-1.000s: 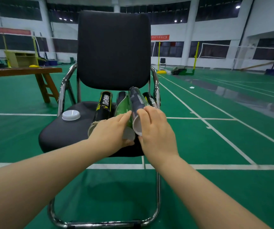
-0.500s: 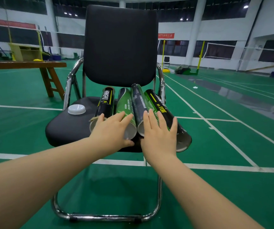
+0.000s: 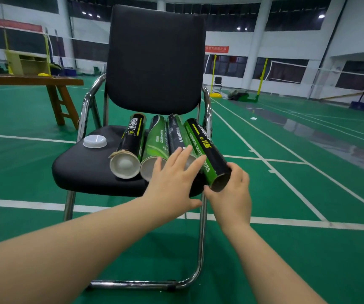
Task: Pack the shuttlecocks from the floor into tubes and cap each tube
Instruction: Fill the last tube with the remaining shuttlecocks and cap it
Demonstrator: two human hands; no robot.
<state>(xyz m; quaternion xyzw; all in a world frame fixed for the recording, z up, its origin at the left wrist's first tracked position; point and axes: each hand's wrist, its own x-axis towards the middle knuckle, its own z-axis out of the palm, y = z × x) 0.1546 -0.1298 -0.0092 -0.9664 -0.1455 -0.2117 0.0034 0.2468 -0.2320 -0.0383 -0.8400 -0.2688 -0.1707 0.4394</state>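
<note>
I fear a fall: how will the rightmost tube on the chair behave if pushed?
Lying on its side, the rightmost tube probably rolls easily. Its open end looks hollow, so likely light. It overhangs the seat, so it may tip off.

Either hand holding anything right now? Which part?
The right hand grips the rightmost black-and-green tube at its near open end. The left hand holds nothing; its straight fingers lie over the dark tube beside it.
</note>
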